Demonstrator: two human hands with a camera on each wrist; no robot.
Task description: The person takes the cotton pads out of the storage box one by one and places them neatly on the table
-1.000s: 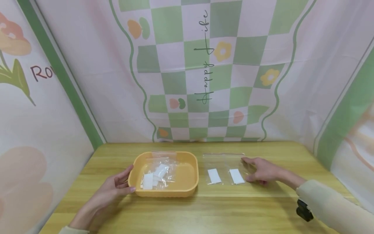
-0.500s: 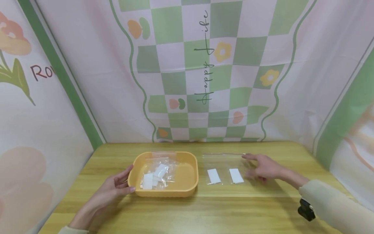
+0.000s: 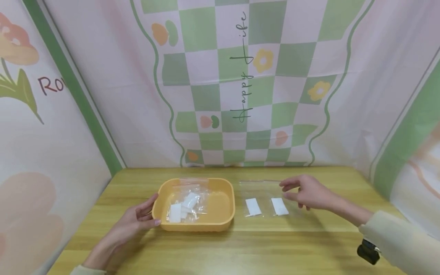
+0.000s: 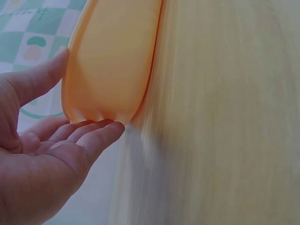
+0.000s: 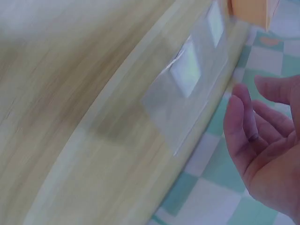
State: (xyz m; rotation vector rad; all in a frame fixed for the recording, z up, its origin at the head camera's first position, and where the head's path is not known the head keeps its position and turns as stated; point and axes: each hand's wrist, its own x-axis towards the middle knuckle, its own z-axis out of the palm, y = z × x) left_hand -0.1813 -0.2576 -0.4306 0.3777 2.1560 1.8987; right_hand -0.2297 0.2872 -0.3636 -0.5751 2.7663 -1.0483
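Note:
My left hand (image 3: pixel 135 221) grips the left end of a yellow plastic tray (image 3: pixel 225 221), with thumb and fingers against its outer wall; the left wrist view shows fingertips (image 4: pixel 101 136) along that end of the tray (image 4: pixel 112 61). Inside lie several clear zip bags with white pieces (image 3: pixel 175 212). To the tray's right, two clear zip bags lie flat side by side, each holding a white rectangle: the left bag (image 3: pixel 252 191) and the right bag (image 3: pixel 275 191). Over the right bag's outer edge hovers my right hand (image 3: pixel 309 193), holding nothing, fingers loosely bent; the right wrist view shows it apart from the bag (image 5: pixel 164 117).
A wood-grain table (image 3: pixel 261 248) carries everything. Behind it hangs a printed green-and-white checked cloth (image 3: pixel 233 149), with further printed cloth at both sides. A dark device (image 3: pixel 368 252) sits at the right sleeve.
My right hand has lifted from the outer edge of the right bag, drawing thumb and fingers closer together. The left hand, tray and bags have stayed in place.

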